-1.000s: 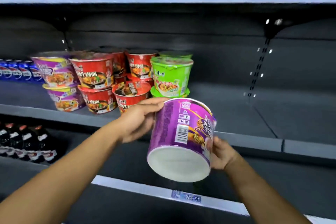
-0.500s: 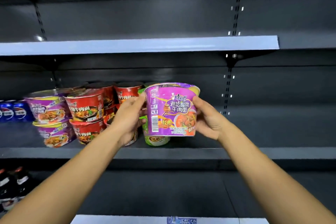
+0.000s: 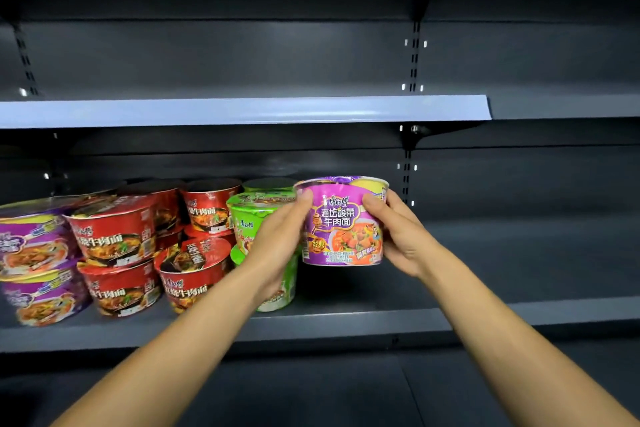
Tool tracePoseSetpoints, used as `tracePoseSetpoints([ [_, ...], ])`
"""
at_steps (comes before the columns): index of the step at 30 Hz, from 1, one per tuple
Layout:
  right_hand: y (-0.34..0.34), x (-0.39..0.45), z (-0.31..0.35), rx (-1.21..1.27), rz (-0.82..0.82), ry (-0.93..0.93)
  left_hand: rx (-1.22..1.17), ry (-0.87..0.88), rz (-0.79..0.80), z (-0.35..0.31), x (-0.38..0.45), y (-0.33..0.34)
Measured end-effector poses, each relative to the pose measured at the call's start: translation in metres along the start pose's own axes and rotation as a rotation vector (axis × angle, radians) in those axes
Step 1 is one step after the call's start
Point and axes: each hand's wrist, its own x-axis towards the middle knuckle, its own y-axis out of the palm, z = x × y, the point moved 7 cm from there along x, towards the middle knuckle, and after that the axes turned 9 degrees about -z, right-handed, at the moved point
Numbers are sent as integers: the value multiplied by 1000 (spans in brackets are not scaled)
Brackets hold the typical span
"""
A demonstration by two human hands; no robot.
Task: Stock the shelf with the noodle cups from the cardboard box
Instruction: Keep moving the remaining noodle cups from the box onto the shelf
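shifted right, purple cup (image 3: 343,229) gripped by left hand (image 3: 277,246) and right hand (image 3: 401,236) above bare shelf (image 3: 450,315).

My head camera faces forward, slightly down, close to the dark shelf (image 3: 311,324) at arm's reach.

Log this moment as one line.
both hands hold purple noodle cup | left hand | right hand | cup upright, above shelf | right of green cups
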Motion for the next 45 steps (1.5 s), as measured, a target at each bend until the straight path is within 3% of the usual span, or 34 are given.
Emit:
tracePoseSetpoints([
  [8,-55,59,-24,0,-98,40,84,-87,-82,37,56,45],
  [15,-78,117,-79,-53,-126,117,110,-298,-275,121,108,50],
  [20,-81,162,-123,-163,-47,100,-54,-444,-414,184,146,49],
  [27,-81,201,-158,-289,-19,100,-99,-427,-597,293,208,32],
  [31,-76,205,-164,-370,0,35,-161,-440,-653,240,178,36],
  [37,-74,203,-163,-388,28,26,-103,-461,-712,220,161,34],
  [45,-81,199,-167,-473,0,91,-15,-526,-622,205,142,32],
])
